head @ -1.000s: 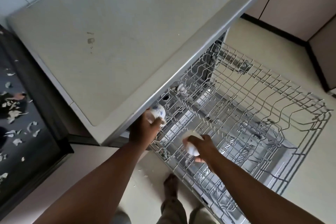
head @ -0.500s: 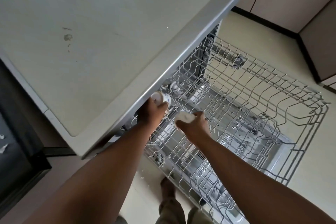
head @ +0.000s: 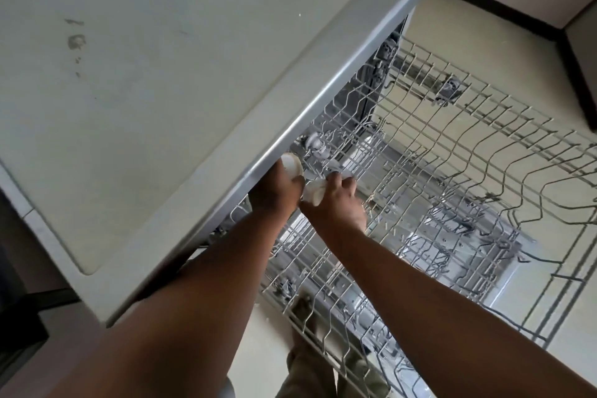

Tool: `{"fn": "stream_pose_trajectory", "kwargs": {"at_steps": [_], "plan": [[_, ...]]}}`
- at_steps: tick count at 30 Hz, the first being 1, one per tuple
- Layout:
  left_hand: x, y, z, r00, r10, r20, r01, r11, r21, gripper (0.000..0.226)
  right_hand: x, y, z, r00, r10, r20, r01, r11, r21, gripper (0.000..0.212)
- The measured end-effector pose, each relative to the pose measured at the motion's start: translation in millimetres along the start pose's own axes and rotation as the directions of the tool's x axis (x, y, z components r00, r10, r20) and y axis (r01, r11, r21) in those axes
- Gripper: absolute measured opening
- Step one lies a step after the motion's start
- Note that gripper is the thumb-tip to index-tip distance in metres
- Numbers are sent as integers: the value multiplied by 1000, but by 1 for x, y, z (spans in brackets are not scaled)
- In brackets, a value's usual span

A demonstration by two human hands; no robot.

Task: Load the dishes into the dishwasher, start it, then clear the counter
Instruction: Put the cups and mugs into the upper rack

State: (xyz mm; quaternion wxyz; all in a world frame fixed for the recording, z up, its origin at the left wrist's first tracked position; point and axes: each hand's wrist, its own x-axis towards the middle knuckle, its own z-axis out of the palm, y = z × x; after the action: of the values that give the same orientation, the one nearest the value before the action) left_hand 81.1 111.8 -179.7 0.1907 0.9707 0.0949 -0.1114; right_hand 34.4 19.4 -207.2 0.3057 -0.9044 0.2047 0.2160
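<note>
Pale counter [head: 161, 58] overhangs the pulled-out wire rack [head: 452, 178].
Left hand [head: 274, 191] and right hand [head: 336, 203] each grip a small white cup [head: 292, 166] at the rack's back corner; knocking cups together or against the counter edge could chip them.

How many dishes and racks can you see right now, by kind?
White cups: 2, one gripped in the left hand at, one gripped in the right hand at.
Wire racks: 1, pulled out.
Total: 3.
</note>
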Motion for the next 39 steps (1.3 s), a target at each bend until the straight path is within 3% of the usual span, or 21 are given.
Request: {"fn": "stream_pose_trajectory", "kwargs": {"at_steps": [3,6,9,19,25,29,39], "plan": [[2,-4,4,999,42,6,-42,997,68,52,9,-2,4,999,18,33,-17,999,-32,76],[-1,-2,3,991,134,28,-135,991,16,35,12,-1,6,999,41,35,-39,998,-44,74],[3,-3,5,989,142,48,-141,990,-22,30,13,0,7,999,38,30,-37,999,-37,74],[27,-19,30,989,131,70,-129,991,-42,59,9,-2,17,997,-10,74,7,999,36,67],[29,-30,31,975,192,112,-191,981,-20,54,6,0,16,995,-74,68,68,995,78,64],[31,-31,32,958,228,173,-237,971,35,63,9,-3,16,997,-61,54,58,996,60,63],[28,-25,31,953,191,234,-203,979,29,87,14,6,18,995,-77,57,83,990,-110,90]]}}
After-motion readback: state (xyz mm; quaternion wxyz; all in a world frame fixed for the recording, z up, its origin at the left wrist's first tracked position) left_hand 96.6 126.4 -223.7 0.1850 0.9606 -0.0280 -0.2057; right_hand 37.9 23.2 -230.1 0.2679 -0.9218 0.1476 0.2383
